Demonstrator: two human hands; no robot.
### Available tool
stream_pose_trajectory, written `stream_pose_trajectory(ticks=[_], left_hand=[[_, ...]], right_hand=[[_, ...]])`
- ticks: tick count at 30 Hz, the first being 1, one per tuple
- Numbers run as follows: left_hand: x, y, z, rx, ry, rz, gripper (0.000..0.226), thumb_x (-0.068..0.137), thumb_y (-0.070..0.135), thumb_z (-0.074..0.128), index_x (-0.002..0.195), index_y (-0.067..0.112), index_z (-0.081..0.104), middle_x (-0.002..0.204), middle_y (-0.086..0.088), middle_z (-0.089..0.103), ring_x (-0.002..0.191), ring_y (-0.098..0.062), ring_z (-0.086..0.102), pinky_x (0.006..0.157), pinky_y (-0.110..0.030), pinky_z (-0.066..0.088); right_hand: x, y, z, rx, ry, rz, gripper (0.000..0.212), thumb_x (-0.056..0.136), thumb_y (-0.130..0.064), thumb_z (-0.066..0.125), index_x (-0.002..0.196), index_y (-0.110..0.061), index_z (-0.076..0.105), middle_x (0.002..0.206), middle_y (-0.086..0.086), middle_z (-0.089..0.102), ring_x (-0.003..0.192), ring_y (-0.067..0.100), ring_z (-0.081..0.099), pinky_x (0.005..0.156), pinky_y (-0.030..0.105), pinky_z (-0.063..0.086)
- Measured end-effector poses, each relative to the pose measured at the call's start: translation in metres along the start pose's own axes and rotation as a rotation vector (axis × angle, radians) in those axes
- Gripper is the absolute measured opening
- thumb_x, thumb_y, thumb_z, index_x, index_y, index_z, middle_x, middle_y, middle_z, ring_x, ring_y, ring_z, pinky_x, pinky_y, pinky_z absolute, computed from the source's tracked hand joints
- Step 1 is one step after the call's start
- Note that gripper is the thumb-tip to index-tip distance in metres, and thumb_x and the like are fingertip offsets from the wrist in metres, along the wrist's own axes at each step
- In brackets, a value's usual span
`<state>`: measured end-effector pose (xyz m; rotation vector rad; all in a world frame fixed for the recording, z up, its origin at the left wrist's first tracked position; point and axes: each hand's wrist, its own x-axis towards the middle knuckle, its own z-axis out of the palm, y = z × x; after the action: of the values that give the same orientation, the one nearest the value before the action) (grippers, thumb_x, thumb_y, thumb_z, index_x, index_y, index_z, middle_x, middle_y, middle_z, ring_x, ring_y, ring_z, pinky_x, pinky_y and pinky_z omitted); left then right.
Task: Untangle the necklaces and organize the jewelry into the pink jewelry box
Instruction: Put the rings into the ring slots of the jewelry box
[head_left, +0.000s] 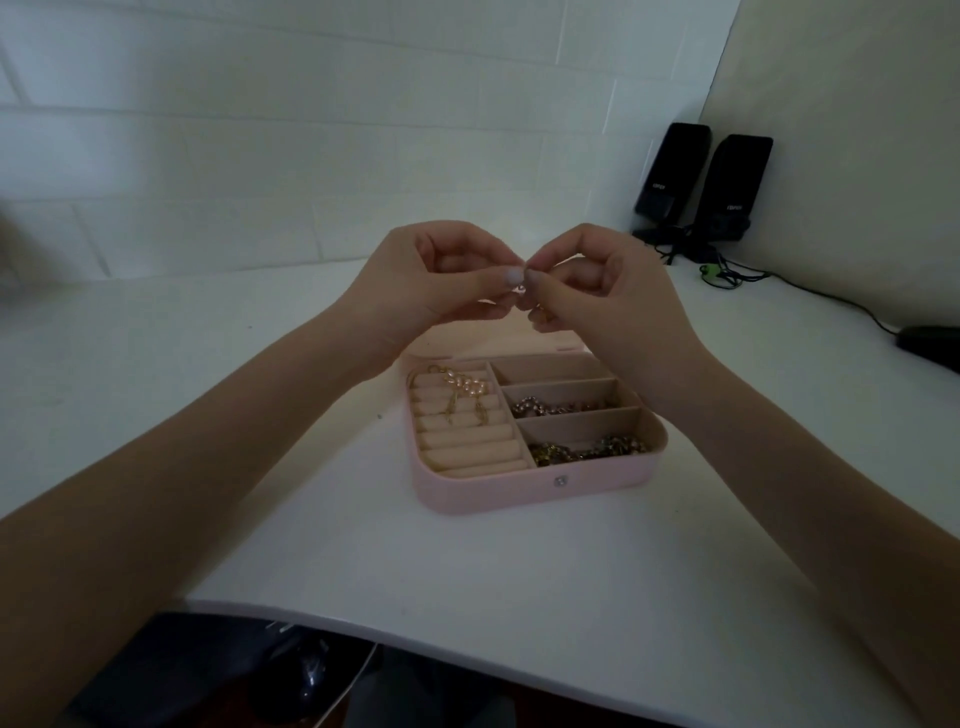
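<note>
Pink jewelry box (483, 493) lies open on the white tabletop (260, 415). At its 12 o'clock we see the left hand (431, 280) and right hand (608, 291), each grip pinching one small jewelry piece (521, 289).

views: 1 | mount: head-worn, wide-angle | faces: forward and down over white table (519, 571) | range: close, arm's reach | framing: both forearms enter from bottom corners

Two hands (441, 275), one jewelry box (519, 493), two speakers (675, 171).
</note>
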<state>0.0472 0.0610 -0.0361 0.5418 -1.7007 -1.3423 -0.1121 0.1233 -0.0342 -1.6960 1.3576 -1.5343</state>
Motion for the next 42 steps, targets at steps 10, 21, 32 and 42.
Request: stream_pose_trajectory(ticks=[10,21,32,42], left_hand=[[0.002,0.004,-0.004,0.113,0.113,0.027,0.004,0.082,0.009,0.068,0.080,0.011,0.065,0.076,-0.002,0.065,0.074,-0.012,0.067,0.061,-0.022,0.054],[0.002,0.006,-0.011,0.177,0.067,0.042,0.007,0.083,0.007,0.066,0.081,0.012,0.063,0.072,-0.002,0.067,0.072,-0.012,0.066,0.067,-0.024,0.055],[-0.053,0.022,-0.025,0.502,-0.123,-0.011,0.016,0.068,0.020,0.073,0.080,0.010,0.071,0.078,-0.006,0.074,0.074,-0.011,0.068,0.075,-0.019,0.052],[-0.052,0.025,-0.035,0.800,-0.221,-0.059,0.006,0.074,0.014,0.076,0.078,0.019,0.075,0.075,0.004,0.072,0.077,-0.015,0.067,0.081,-0.035,0.054]], right_hand=[[0.001,0.000,-0.002,-0.083,-0.043,0.046,0.011,0.086,-0.010,0.066,0.097,-0.007,0.063,0.068,0.005,0.070,0.053,0.009,0.061,0.059,0.024,0.055],[0.000,0.000,-0.002,-0.407,-0.067,-0.106,0.007,0.090,-0.020,0.061,0.089,-0.024,0.067,0.060,-0.008,0.064,0.056,0.007,0.057,0.060,0.022,0.048],[-0.008,-0.028,-0.008,-0.508,-0.442,-0.197,0.008,0.078,-0.015,0.074,0.085,-0.019,0.076,0.073,-0.004,0.071,0.070,0.001,0.061,0.065,0.006,0.043],[-0.016,-0.026,0.005,-0.610,-0.627,-0.127,0.009,0.082,-0.028,0.070,0.086,-0.022,0.074,0.071,-0.001,0.070,0.066,0.009,0.059,0.061,0.018,0.042]])
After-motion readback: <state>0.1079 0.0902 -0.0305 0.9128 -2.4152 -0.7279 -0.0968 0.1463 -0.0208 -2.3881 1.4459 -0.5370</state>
